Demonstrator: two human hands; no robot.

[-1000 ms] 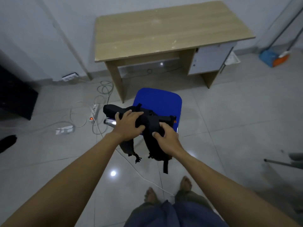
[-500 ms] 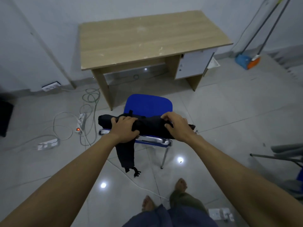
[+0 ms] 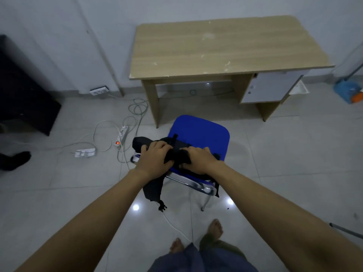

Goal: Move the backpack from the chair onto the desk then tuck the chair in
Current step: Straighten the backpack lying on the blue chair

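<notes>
A black backpack (image 3: 177, 154) lies over the back of a blue chair (image 3: 202, 132) with chrome legs. Its straps hang down behind the chair, toward me. My left hand (image 3: 154, 160) grips the bag's left part. My right hand (image 3: 200, 160) grips its right part, and the two hands are close together. The chair stands on the floor in front of a wooden desk (image 3: 225, 50), a little apart from it. The desk top is bare. Most of the bag's middle is hidden under my hands.
A power strip (image 3: 122, 134) with a red light and loose white cables (image 3: 135, 108) lie on the tiles left of the chair. A dark cabinet (image 3: 21, 89) stands far left. A blue broom head (image 3: 348, 91) rests at far right. My bare feet (image 3: 215, 229) are below.
My hands have drawn closer together on the backpack, bunching it. The view has shifted, so the desk and chair now sit further right in the frame.
</notes>
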